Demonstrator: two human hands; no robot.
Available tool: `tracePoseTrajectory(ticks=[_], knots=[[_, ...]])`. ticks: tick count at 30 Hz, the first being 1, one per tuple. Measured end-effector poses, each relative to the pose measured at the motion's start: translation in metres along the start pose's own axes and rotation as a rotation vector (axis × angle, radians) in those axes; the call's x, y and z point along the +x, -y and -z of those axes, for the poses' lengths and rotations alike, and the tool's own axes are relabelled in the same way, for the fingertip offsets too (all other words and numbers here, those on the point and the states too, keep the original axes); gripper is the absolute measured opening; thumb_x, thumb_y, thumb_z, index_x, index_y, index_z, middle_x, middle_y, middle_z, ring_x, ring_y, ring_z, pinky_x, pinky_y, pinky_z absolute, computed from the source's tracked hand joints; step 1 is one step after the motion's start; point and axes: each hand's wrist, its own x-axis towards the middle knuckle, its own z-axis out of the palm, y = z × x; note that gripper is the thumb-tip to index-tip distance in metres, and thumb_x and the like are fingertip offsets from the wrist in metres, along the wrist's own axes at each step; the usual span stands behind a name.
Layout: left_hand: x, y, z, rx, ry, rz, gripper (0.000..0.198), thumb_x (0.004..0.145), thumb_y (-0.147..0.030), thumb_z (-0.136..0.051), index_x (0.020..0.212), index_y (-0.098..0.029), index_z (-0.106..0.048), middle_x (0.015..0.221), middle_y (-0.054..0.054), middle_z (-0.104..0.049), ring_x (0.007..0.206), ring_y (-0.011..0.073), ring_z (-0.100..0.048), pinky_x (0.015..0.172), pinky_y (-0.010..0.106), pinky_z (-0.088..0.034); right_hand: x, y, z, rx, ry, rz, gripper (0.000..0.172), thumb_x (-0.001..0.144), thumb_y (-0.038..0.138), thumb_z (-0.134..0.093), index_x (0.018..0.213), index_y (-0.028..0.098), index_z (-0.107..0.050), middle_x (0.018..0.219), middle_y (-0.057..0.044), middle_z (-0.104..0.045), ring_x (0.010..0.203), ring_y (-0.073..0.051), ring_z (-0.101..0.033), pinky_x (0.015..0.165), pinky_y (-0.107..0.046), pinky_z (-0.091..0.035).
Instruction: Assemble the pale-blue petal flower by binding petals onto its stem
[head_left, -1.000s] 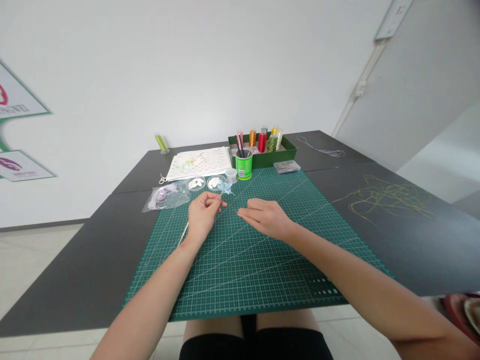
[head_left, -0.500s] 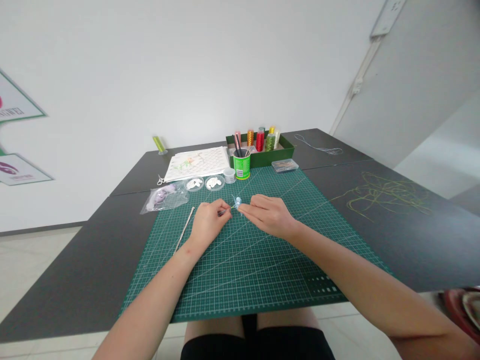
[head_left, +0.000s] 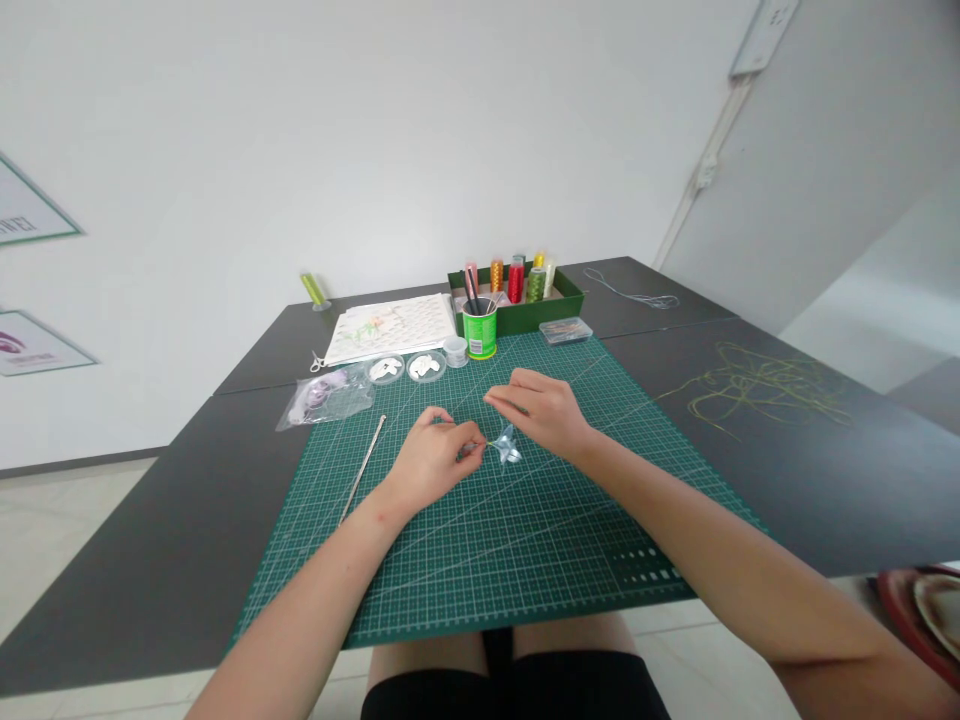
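Pale blue flower piece point(head_left: 508, 447) sits just above the green cutting mat point(head_left: 487, 540), pinched by its thin stem in the left hand point(head_left: 435, 462) fingertips. Right hand point(head_left: 541, 408) hovers just beside it, fingers loosely curled, holding nothing I can make out

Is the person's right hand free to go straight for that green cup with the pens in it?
Probably yes. The right hand hovers over the cutting mat, and only bare mat lies between it and the green cup. Its fingertips may be busy, though, at the small blue piece pinched by the left hand.
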Motion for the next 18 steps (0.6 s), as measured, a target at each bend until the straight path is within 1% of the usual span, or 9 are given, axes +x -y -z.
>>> tracePoseTrajectory(ticks=[5,11,14,18], knots=[[0.000,-0.003,0.002,-0.033,-0.006,-0.043,0.009,0.089,-0.019,-0.053,0.083,-0.022,-0.060,0.073,-0.006,-0.072,0.066,0.0117,-0.064,0.099,0.037,-0.037,-0.001,-0.008,-0.005,0.036,0.041,-0.091,0.023,0.097,0.031,-0.055,0.090,0.023,-0.076,0.075,-0.002,-0.062,0.070,-0.013,-0.059,0.063,-0.024,-0.044],[-0.001,-0.004,0.001,-0.080,-0.043,-0.066,0.006,0.089,-0.019,-0.055,0.084,-0.021,-0.059,0.071,-0.007,-0.071,0.064,0.0106,-0.064,0.098,0.036,-0.038,-0.001,-0.018,-0.011,0.110,0.098,-0.128,0.018,0.093,0.028,-0.061,0.086,0.021,-0.076,0.073,-0.001,-0.060,0.068,-0.013,-0.058,0.062,-0.023,-0.040],[0.000,-0.004,0.002,-0.143,-0.047,-0.019,0.006,0.089,-0.021,-0.056,0.084,-0.022,-0.058,0.073,-0.006,-0.073,0.065,0.0113,-0.064,0.098,0.037,-0.039,-0.001,-0.021,-0.012,0.142,0.121,-0.158,0.016,0.092,0.027,-0.063,0.084,0.021,-0.076,0.071,0.000,-0.060,0.068,-0.012,-0.058,0.063,-0.023,-0.040],[0.001,-0.006,0.003,-0.231,0.014,0.054,0.007,0.086,-0.021,-0.055,0.081,-0.022,-0.059,0.072,-0.006,-0.074,0.065,0.0121,-0.064,0.098,0.038,-0.039,0.001,-0.020,-0.010,0.184,0.103,-0.192,0.016,0.091,0.028,-0.064,0.083,0.021,-0.077,0.069,0.000,-0.059,0.065,-0.012,-0.057,0.062,-0.024,-0.040]])
